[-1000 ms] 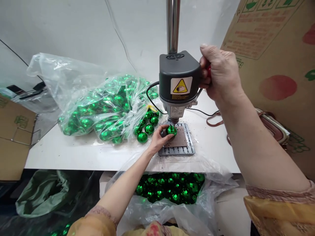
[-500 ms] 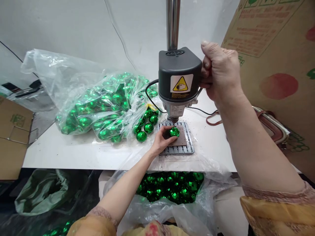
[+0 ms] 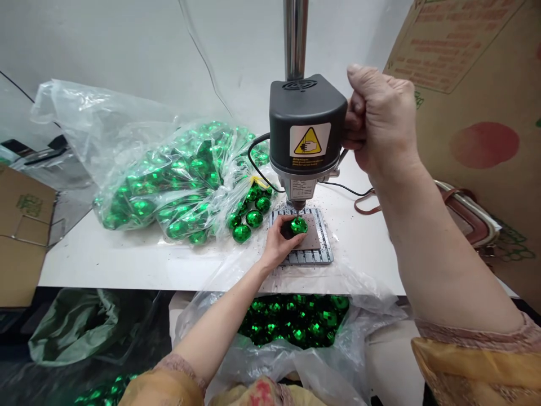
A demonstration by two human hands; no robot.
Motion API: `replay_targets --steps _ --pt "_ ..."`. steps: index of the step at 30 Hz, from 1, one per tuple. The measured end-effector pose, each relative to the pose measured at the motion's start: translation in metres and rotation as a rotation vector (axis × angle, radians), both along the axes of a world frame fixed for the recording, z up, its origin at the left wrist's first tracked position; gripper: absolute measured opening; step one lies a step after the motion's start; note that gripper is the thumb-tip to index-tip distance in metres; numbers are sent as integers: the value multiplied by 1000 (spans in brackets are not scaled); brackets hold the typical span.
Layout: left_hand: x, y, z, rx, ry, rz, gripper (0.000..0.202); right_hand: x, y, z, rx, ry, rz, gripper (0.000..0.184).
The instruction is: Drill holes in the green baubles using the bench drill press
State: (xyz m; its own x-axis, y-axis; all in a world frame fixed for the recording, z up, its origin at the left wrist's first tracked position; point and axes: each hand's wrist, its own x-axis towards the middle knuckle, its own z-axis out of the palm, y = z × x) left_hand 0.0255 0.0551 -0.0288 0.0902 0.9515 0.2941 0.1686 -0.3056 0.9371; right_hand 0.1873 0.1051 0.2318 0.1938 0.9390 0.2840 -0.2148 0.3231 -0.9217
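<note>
My left hand [image 3: 279, 239] grips a shiny green ball [image 3: 298, 225] and holds it on the brown pad of the grey slotted base plate [image 3: 322, 252]. Right above the ball hangs the bit of a small dark drill press [image 3: 305, 135] on a steel column [image 3: 295, 38]. My right hand [image 3: 382, 124] is closed around the press's lever on the machine's right side; the lever itself is hidden in the fist.
A clear bag [image 3: 169, 169] full of green balls lies on the white table [image 3: 118, 259] to the left, with loose balls [image 3: 247, 223] beside it. Another bag of green balls [image 3: 296, 324] sits below the front edge. Large cardboard boxes [image 3: 477, 113] stand right.
My left hand shifted the green ball slightly right, under the bit. My right hand closed fully over the lever's red knob; the drill head looks lower, its bit near the ball.
</note>
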Motion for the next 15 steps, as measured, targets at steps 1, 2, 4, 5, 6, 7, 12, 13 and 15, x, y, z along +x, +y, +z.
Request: replay_targets --steps 1,2,4,5,6,7,12,13,15 --pt "1 -1 0 7 -10 1 47 0 -1 -1 16 4 0 60" --pt "1 -1 1 11 -17 1 47 0 -1 -3 44 8 6 60" --pt "2 -2 1 11 -23 2 48 0 -4 -9 136 15 25 60" --pt "3 -2 1 6 -23 1 48 1 -5 -13 197 19 30 58" --pt "3 -2 1 -1 -21 1 49 1 -7 -17 265 31 27 56" --pt "3 -2 1 -9 -22 3 49 1 -10 -21 335 50 13 54" --pt "4 -2 1 -24 -45 7 49 0 -27 -41 566 28 -78 54" --pt "4 -2 1 -21 -46 5 49 0 -30 -45 586 4 -98 52" --pt "4 -2 2 -17 -47 -2 48 0 -37 -54 623 -14 -144 50"
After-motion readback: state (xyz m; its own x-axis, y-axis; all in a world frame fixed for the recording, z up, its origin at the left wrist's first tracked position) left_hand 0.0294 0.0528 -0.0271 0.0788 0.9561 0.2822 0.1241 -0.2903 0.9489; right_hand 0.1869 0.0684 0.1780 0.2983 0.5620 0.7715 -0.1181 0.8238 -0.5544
